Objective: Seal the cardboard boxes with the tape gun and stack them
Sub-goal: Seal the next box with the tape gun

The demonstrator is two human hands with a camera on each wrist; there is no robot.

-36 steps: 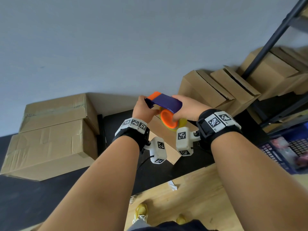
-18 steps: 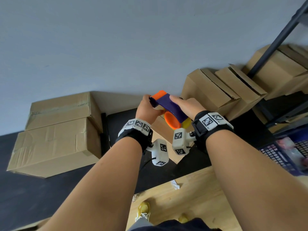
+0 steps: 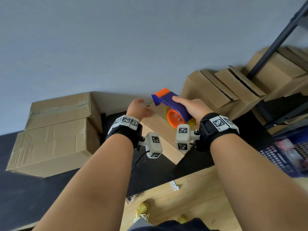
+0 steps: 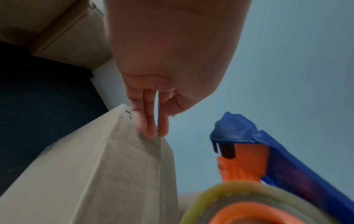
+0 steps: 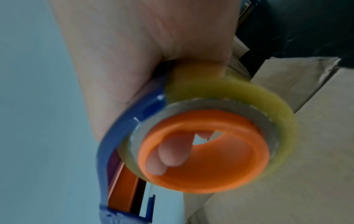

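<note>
On the far left I see two sealed cardboard boxes (image 3: 55,132) stacked against the wall, and next to them my left hand (image 3: 139,109) presses straight fingertips (image 4: 151,128) onto the far edge of the box being taped (image 3: 160,130) on the black table (image 3: 150,172). To the right, my right hand (image 3: 191,109) grips the tape gun (image 3: 173,105) just above that box, fingers curled through its orange hub. Open-flapped boxes (image 3: 216,90) lean further right.

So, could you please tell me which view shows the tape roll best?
The right wrist view: the tape roll fills the frame around its orange hub. The head view shows it small; the left wrist view catches only its upper edge.
</note>
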